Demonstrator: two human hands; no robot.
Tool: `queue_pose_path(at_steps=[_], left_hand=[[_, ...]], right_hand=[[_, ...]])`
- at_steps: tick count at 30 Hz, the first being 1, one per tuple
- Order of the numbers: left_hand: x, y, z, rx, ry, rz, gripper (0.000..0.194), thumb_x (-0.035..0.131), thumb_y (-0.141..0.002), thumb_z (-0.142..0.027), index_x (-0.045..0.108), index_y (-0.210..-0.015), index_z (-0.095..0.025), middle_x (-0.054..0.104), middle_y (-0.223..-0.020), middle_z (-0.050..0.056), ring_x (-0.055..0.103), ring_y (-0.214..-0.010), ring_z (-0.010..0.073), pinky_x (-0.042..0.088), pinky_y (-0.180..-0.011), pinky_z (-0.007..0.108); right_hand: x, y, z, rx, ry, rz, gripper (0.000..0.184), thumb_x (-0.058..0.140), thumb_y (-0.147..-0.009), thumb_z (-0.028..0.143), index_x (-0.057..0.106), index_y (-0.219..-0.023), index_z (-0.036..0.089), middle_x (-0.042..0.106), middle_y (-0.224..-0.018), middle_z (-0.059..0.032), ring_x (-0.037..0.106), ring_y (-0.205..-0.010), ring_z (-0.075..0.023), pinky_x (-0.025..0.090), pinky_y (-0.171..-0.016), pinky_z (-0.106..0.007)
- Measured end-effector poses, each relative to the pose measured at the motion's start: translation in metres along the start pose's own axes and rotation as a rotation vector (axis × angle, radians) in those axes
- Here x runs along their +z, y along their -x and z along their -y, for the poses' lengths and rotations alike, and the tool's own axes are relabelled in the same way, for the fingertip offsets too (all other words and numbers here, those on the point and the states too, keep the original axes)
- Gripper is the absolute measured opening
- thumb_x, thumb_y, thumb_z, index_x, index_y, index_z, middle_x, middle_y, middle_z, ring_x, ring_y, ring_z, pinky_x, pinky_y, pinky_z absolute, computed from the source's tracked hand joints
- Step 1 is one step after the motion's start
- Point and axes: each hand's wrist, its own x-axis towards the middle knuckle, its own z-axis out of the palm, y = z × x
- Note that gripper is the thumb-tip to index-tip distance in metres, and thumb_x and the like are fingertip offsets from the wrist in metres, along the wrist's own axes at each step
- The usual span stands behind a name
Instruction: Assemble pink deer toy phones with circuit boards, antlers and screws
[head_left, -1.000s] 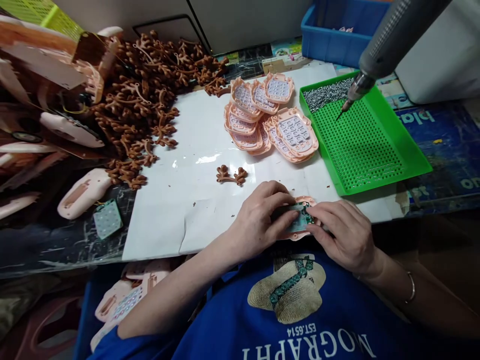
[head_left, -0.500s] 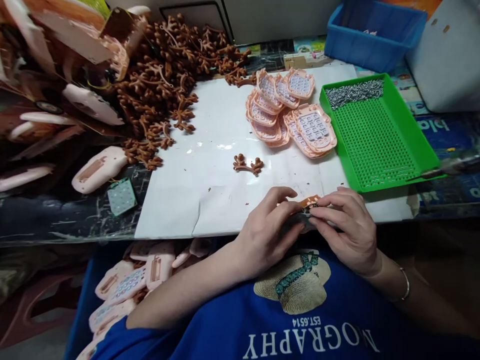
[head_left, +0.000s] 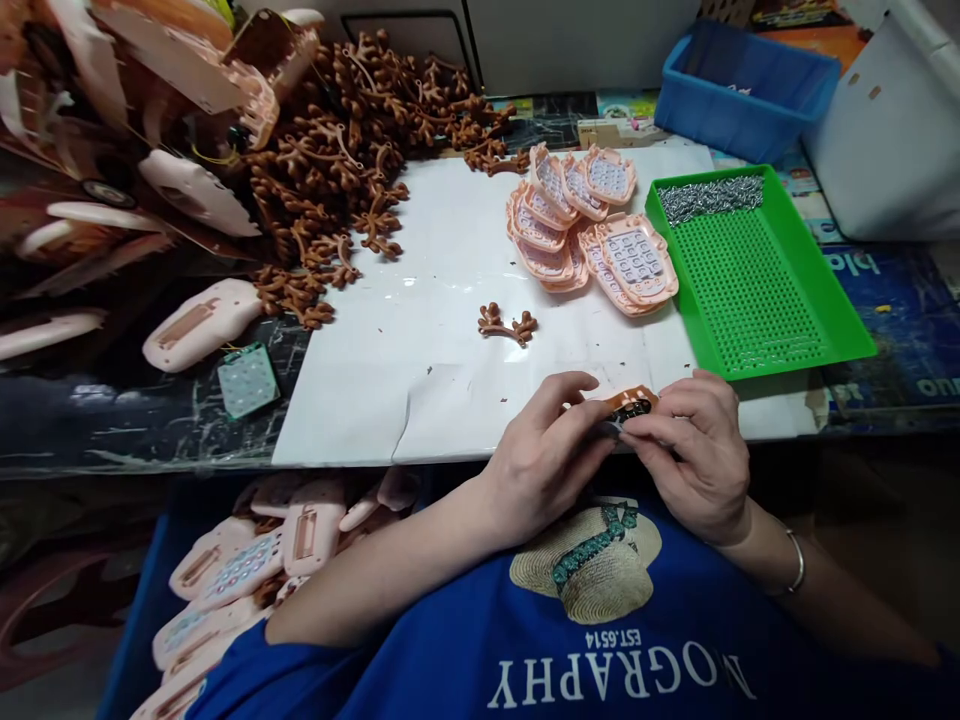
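Note:
At the front edge of the white work surface, my left hand point(head_left: 536, 455) and my right hand point(head_left: 697, 450) meet around a small part with an orange-brown edge and a dark, rounded piece point(head_left: 634, 409) in it. Fingers of both hands close on it from either side and cover most of it, so its full shape is hidden. Just beyond lies a single brown antler-shaped piece point(head_left: 508, 326). Farther back, pink casing halves with pale keypads point(head_left: 636, 255) are stacked in overlapping piles.
To the right stands a green perforated tray point(head_left: 847, 345) with small metal screws point(head_left: 709, 197) at its far end. Behind it is a blue bin point(head_left: 739, 105). Brown antler pieces point(head_left: 322, 170) heap at left, near pink casings point(head_left: 201, 325) and a green circuit board point(head_left: 247, 381). More casings fill a box below.
The held part has tilted slightly, so more of its dark rounded piece shows between my fingers. A blurred tool at the green tray's right side has gone from sight. The view has shifted a little.

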Motion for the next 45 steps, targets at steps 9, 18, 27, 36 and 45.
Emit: queue_pose_path(at_steps=[9, 18, 27, 36, 45], left_hand=[[0.001, 0.000, 0.002, -0.032, 0.085, -0.028, 0.028, 0.067, -0.089, -0.016, 0.057, -0.115, -0.018, 0.056, -0.120, 0.011, 0.060, -0.104, 0.0168, 0.057, -0.087, 0.031], [-0.001, -0.002, 0.005, -0.248, 0.377, 0.015, 0.028, 0.074, -0.085, -0.025, 0.064, -0.111, -0.019, 0.056, -0.113, 0.008, 0.061, -0.102, 0.0172, 0.056, -0.086, 0.032], [-0.001, 0.000, 0.006, -0.400, 0.605, 0.049, 0.026, 0.076, -0.083, -0.026, 0.068, -0.106, -0.018, 0.058, -0.108, 0.006, 0.062, -0.103, 0.0180, 0.052, -0.092, 0.035], [-0.003, -0.002, 0.006, -0.447, 0.628, 0.075, 0.025, 0.077, -0.082, -0.027, 0.070, -0.105, -0.019, 0.059, -0.107, 0.006, 0.062, -0.102, 0.0180, 0.051, -0.093, 0.036], [-0.005, -0.003, 0.007, -0.502, 0.728, 0.101, 0.025, 0.077, -0.081, -0.027, 0.071, -0.104, -0.018, 0.059, -0.106, 0.006, 0.061, -0.103, 0.0180, 0.050, -0.095, 0.035]], right_hand=[[0.000, -0.001, 0.002, -0.017, 0.018, 0.002, 0.012, 0.065, -0.088, 0.012, 0.065, -0.094, 0.022, 0.060, -0.081, -0.0022, 0.057, -0.091, -0.0219, 0.042, -0.095, -0.048], [0.001, -0.002, 0.002, -0.010, 0.008, -0.013, 0.009, 0.067, -0.087, 0.013, 0.066, -0.093, 0.020, 0.060, -0.079, -0.0020, 0.057, -0.088, -0.0211, 0.041, -0.094, -0.050], [-0.003, -0.003, 0.007, -0.046, 0.032, -0.039, 0.009, 0.069, -0.086, 0.017, 0.068, -0.094, 0.021, 0.062, -0.079, -0.0008, 0.059, -0.087, -0.0200, 0.041, -0.097, -0.050], [-0.003, -0.004, 0.007, -0.053, 0.028, -0.021, 0.009, 0.070, -0.085, 0.016, 0.068, -0.093, 0.020, 0.062, -0.078, -0.0007, 0.060, -0.086, -0.0198, 0.041, -0.097, -0.050], [-0.010, -0.001, 0.008, -0.273, 0.179, 0.002, 0.016, 0.071, -0.084, 0.018, 0.068, -0.100, 0.019, 0.065, -0.078, 0.0006, 0.061, -0.089, -0.0184, 0.037, -0.102, -0.044]])
